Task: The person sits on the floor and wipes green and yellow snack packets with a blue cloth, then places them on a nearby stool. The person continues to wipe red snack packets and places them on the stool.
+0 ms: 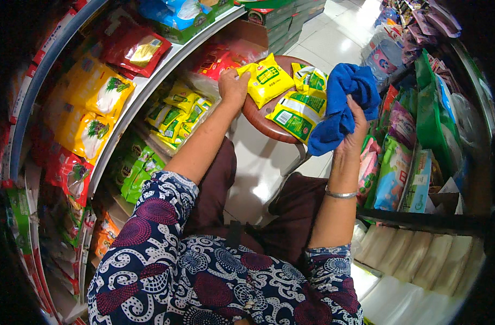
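Note:
My left hand [233, 87] pinches the corner of a yellow plastic packet [270, 81] with green printing, held over a round brown stool [259, 128]. In my right hand [357, 126] is a crumpled blue cloth [345, 101], bunched above the fingers and hanging down past the thumb. Between the hands, two more yellow-green packets lie on the stool: one at the front with a barcode [300, 113], another behind it [309, 76]. The cloth hangs close to their right side and hides part of the stool's edge.
On the left, a shelf [121, 118] holds yellow bags [95, 87] and a red bag [136, 53]. Below it stands a box of similar yellow-green packets [180, 113], with green packs [142, 174] nearer me. At right, a dark rack holds colourful packs [393, 170] above rolled clear bags [414, 256].

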Motion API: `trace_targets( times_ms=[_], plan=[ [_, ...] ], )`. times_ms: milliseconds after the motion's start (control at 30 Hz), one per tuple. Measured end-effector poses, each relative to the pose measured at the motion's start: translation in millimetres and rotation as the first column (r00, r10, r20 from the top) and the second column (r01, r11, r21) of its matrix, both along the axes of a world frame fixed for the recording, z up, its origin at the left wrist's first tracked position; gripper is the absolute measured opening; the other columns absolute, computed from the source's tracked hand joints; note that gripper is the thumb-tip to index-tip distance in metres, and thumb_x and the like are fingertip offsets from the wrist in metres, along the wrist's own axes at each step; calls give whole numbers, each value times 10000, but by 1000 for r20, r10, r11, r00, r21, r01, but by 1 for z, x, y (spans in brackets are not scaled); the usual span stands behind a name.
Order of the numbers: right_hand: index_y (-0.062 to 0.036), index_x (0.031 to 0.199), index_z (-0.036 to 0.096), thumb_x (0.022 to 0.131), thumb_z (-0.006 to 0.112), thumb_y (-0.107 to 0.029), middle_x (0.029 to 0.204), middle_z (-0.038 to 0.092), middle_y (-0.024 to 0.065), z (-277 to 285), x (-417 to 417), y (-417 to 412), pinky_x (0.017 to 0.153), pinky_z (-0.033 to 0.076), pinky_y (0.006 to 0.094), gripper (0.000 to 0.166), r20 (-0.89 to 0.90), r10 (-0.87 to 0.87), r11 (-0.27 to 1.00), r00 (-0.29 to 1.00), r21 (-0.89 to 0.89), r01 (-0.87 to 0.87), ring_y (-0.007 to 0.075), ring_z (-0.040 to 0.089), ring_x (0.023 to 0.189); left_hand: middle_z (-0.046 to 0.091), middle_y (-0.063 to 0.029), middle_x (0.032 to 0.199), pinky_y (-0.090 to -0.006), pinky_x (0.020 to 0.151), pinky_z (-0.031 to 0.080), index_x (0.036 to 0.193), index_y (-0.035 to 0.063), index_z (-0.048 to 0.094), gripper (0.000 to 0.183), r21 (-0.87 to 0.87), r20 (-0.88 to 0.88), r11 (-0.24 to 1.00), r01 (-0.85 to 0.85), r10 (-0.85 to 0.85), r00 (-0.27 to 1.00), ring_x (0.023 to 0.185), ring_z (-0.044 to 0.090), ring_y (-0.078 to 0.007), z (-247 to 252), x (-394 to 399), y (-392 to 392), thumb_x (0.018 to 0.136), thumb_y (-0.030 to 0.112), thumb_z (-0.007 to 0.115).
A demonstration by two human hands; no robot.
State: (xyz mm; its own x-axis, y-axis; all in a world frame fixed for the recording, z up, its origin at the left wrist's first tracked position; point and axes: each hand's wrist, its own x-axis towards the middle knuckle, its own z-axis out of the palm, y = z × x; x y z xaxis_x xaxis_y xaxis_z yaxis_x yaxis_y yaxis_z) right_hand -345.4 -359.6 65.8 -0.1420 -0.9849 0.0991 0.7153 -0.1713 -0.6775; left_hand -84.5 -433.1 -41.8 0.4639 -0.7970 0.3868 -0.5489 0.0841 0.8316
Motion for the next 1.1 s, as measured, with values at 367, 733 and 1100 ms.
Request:
trace_targets(
  times_ms=[367,733,1100],
  plan=[
    [-8,1069,601,759,615,3,1009,638,108,2,18,0,780,527,316,310,-130,-47,998,990,37,52,205,633,860,593,-40,765,-274,622,442,881,-9,606,130,-270,-560,955,123,-260,787,685,526,-99,27,-18,14,828,109,589],
    [3,1010,626,682,605,-17,860,662,147,0,73,9,720,503,302,329,-857,-330,941,396,-268,205,226,646,776,635,-27,917,-233,716,493,1050,-16,598,204,-296,-499,848,440,-530,685,800,584,-76,102,3,141,884,102,584],
    [-35,1227,484,903,552,-222,1135,604,130,-42,115,80,810,531,358,380,315,701,570,640,292,-768,235,627,971,646,-64,934,-286,732,523,1048,21,575,218,-174,-712,682,710,-586,388,800,638,-149,144,36,176,890,171,572]
  ],
)
